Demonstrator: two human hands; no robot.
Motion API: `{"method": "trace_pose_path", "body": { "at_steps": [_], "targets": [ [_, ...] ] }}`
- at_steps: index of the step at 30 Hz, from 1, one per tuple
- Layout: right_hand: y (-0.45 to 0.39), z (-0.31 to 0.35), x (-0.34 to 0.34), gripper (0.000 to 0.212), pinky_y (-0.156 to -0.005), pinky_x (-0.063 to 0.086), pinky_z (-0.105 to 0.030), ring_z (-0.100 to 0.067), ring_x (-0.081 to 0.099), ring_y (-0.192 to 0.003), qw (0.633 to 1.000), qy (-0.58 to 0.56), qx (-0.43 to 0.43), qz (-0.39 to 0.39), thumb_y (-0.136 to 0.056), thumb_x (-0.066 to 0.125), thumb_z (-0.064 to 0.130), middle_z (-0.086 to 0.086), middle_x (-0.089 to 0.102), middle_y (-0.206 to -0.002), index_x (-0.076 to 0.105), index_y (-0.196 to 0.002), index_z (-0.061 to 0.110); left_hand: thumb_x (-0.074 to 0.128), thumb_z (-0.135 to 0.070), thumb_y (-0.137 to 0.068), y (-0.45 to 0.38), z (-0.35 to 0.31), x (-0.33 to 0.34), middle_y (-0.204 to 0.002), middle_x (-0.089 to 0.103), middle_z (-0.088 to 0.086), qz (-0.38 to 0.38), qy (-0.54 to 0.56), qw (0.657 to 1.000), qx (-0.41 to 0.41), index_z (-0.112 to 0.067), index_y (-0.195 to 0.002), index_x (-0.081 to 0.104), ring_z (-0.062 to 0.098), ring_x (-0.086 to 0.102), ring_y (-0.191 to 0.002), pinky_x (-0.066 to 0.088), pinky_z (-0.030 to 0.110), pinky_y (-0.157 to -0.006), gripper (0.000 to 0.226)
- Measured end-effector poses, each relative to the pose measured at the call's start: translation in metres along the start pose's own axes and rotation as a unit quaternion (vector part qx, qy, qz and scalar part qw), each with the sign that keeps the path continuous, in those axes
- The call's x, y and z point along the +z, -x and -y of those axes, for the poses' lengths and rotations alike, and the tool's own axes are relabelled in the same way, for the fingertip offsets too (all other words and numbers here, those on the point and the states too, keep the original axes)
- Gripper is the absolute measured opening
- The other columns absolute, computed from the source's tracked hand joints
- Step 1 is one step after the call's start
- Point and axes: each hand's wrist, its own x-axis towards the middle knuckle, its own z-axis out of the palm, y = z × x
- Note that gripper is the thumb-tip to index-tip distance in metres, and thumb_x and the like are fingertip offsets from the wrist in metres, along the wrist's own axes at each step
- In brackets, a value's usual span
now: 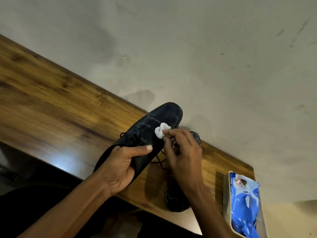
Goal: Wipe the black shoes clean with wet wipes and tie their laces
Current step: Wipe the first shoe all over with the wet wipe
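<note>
My left hand (pixel 122 166) grips a black lace-up shoe (pixel 159 117) by its heel end and holds it above the wooden table, toe pointing away toward the wall. My right hand (pixel 182 148) pinches a crumpled white wet wipe (pixel 161 130) against the shoe's upper, just ahead of the laces. Loose black laces (pixel 160 160) hang under the shoe. A second black shoe (pixel 176 201) lies on the table beneath my right forearm, mostly hidden; its toe (pixel 196 137) shows past my right hand.
The wooden table (pixel 51 93) runs along a scuffed pale wall (pixel 205 48). A blue wet-wipe pack (pixel 245 203) lies at the table's right end. Dark floor and my dark clothing fill the lower left.
</note>
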Motion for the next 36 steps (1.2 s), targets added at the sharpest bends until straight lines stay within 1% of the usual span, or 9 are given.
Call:
{"method": "trace_pose_path", "body": {
  "at_steps": [3,6,10,15,20,25,30,33,36],
  "targets": [
    [-0.025,-0.02,-0.002,0.018,-0.078,0.047,-0.01,-0.005,0.059,-0.09,0.998,0.013,0.036,-0.058,-0.092,0.069,0.009,-0.005,0.067,-0.107,0.072,-0.11,0.008,0.064,0.006,-0.071,0.0,0.0,-0.001,-0.113,0.073,0.021,-0.014,0.006,1.0,-0.012,-0.003,-0.115,0.069,0.032,0.073,-0.102,0.06,0.033,-0.086,0.046],
    [-0.035,-0.025,-0.003,0.017,-0.078,0.044,-0.006,-0.005,0.059,-0.089,0.994,0.017,0.061,-0.087,-0.093,0.068,0.009,-0.004,0.067,-0.106,0.072,-0.11,0.008,0.064,0.005,-0.072,0.0,0.002,-0.001,-0.115,0.071,0.025,-0.014,0.031,0.999,-0.035,0.001,-0.117,0.068,0.032,0.073,-0.098,0.06,0.031,-0.083,0.045],
    [-0.012,-0.011,0.001,0.018,-0.081,0.049,-0.013,-0.01,0.061,-0.093,0.997,0.013,0.044,-0.06,-0.092,0.068,0.005,-0.004,0.065,-0.108,0.072,-0.109,0.007,0.067,0.001,-0.08,-0.002,0.001,-0.001,-0.121,0.069,0.025,-0.007,0.063,0.997,-0.052,0.0,-0.119,0.07,0.035,0.07,-0.108,0.058,0.034,-0.088,0.04],
    [0.008,0.004,-0.001,0.017,-0.084,0.043,-0.005,-0.003,0.058,-0.095,0.999,0.004,0.022,-0.037,-0.09,0.071,0.005,-0.003,0.066,-0.106,0.072,-0.106,0.009,0.058,-0.017,-0.089,-0.002,-0.004,0.001,-0.123,0.069,0.023,-0.003,0.098,0.994,-0.05,-0.001,-0.126,0.065,0.033,0.068,-0.112,0.057,0.04,-0.09,0.041],
    [-0.029,-0.015,-0.008,0.018,-0.077,0.046,-0.009,-0.009,0.062,-0.088,0.992,-0.005,0.067,-0.105,-0.093,0.068,0.006,-0.005,0.067,-0.104,0.072,-0.111,0.007,0.062,-0.017,-0.085,0.0,-0.005,0.0,-0.116,0.071,0.026,-0.013,0.071,0.995,-0.073,-0.002,-0.121,0.067,0.031,0.074,-0.081,0.061,0.039,-0.073,0.038],
    [-0.032,-0.02,-0.012,0.022,-0.081,0.044,-0.007,-0.009,0.063,-0.091,0.989,-0.023,0.074,-0.128,-0.093,0.069,0.004,-0.005,0.067,-0.102,0.074,-0.114,0.008,0.061,-0.02,-0.087,0.0,-0.004,-0.004,-0.111,0.072,0.025,-0.002,0.059,0.994,-0.091,0.0,-0.114,0.073,0.031,0.075,-0.075,0.062,0.038,-0.066,0.035],
    [0.007,-0.002,-0.012,0.019,-0.084,0.049,-0.013,-0.006,0.064,-0.099,0.993,-0.048,0.058,-0.091,-0.09,0.073,0.005,-0.003,0.07,-0.106,0.075,-0.108,0.008,0.055,-0.031,-0.095,-0.004,-0.003,-0.005,-0.093,0.076,0.021,0.009,0.058,0.995,-0.08,-0.002,-0.098,0.079,0.028,0.074,-0.065,0.062,0.038,-0.06,0.039],
    [0.011,0.004,-0.011,0.016,-0.079,0.054,-0.02,-0.007,0.065,-0.096,0.992,-0.072,0.059,-0.083,-0.089,0.073,0.004,-0.001,0.07,-0.103,0.073,-0.105,0.007,0.056,-0.037,-0.094,-0.006,-0.001,-0.007,-0.093,0.075,0.019,0.008,0.05,0.995,-0.083,-0.004,-0.104,0.078,0.029,0.073,-0.064,0.061,0.039,-0.062,0.041],
    [-0.009,0.001,-0.014,0.017,-0.076,0.05,-0.013,-0.005,0.063,-0.091,0.99,-0.059,0.057,-0.119,-0.089,0.073,0.004,-0.002,0.07,-0.101,0.075,-0.105,0.008,0.061,-0.032,-0.091,-0.006,0.0,-0.009,-0.095,0.075,0.019,0.0,0.035,0.996,-0.086,-0.004,-0.105,0.078,0.029,0.073,-0.066,0.061,0.04,-0.062,0.035]
  ]
}}
